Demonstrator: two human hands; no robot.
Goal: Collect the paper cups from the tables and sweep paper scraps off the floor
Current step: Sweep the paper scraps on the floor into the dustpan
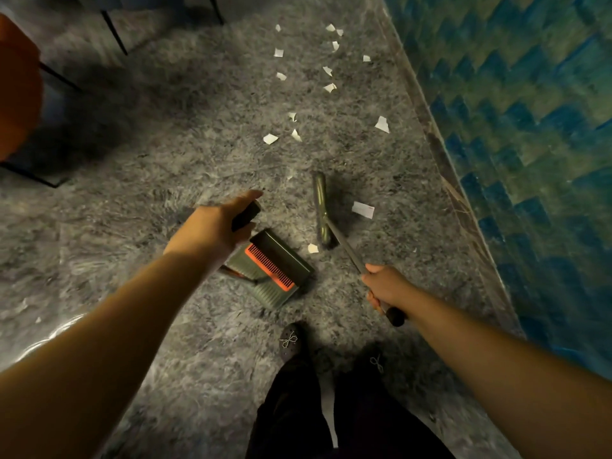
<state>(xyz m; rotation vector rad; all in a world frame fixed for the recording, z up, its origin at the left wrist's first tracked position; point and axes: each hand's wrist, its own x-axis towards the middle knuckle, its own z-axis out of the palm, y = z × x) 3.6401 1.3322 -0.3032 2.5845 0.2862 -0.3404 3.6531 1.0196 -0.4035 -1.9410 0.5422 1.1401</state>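
My left hand (215, 226) grips the black handle of a green dustpan (275, 273) that has an orange comb and stands on the grey marble floor. My right hand (385, 286) grips the metal shaft of a green broom, whose head (322, 210) rests on the floor ahead of the pan. One white paper scrap (312, 248) lies between pan and broom head, and another (363, 209) lies just right of the head. Several more scraps (298, 127) are scattered farther ahead. No paper cups are in view.
A blue-green tiled wall (530, 160) with a dark skirting runs along the right. Black chair legs (114, 31) and an orange seat (16, 87) stand at the upper left. My dark shoes (291, 339) are at the bottom centre.
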